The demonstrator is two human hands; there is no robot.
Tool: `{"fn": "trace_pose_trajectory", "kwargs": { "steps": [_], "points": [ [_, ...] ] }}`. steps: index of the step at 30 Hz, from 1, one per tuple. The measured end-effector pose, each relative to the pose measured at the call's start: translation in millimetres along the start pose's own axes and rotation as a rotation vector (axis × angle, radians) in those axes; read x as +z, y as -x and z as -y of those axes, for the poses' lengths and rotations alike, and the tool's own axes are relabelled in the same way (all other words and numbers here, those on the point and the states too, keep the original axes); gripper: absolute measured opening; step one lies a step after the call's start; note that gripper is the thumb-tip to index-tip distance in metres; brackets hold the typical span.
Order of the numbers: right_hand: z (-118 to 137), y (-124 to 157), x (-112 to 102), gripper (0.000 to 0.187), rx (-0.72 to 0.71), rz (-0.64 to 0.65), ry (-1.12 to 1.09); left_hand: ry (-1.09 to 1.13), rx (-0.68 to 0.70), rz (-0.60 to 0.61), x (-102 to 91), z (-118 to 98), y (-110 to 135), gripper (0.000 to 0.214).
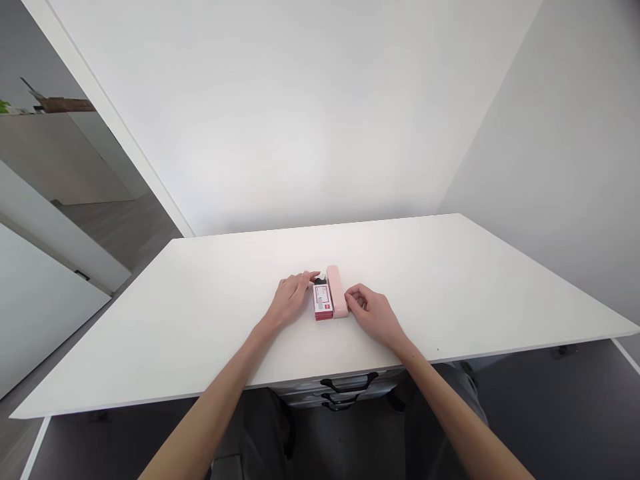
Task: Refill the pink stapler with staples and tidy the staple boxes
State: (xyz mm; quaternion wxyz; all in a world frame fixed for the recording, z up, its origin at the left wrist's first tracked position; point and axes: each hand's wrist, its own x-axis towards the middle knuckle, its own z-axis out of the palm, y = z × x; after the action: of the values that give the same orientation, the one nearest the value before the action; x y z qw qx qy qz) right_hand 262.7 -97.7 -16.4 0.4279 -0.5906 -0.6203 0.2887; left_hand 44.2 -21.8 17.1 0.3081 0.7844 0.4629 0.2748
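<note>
A small red and white box [323, 302] lies on the white table [200, 313], its far end flap open. A pale pink stapler [338, 291] lies right beside it on the right. My left hand [291, 298] rests to the left of the box, fingertips pinched at the open far end of the box. My right hand [371, 312] sits to the right of the stapler, fingers curled, fingertips touching the stapler's near end.
White walls stand behind and to the right of the table. Under the front edge is a drawer unit with black handles [347, 387]. A doorway opens at the left, with a shelf [60, 105] beyond it.
</note>
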Motion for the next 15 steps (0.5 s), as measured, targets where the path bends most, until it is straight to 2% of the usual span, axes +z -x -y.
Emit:
{"fn": "trace_pose_trajectory", "kwargs": {
  "steps": [6,13,15],
  "points": [
    [0.7,1.6,0.3,0.026,0.016,-0.015,-0.012,0.129,-0.047,-0.101,0.1,6.0,4.0,0.062],
    [2.3,4.7,2.4,0.032,0.048,-0.028,-0.058,0.166,-0.051,-0.096,-0.2,8.2,7.7,0.058],
    [6.8,8.7,3.2,0.032,0.075,-0.097,-0.068,0.188,-0.051,-0.099,-0.2,8.2,9.3,0.058]
  ]
}}
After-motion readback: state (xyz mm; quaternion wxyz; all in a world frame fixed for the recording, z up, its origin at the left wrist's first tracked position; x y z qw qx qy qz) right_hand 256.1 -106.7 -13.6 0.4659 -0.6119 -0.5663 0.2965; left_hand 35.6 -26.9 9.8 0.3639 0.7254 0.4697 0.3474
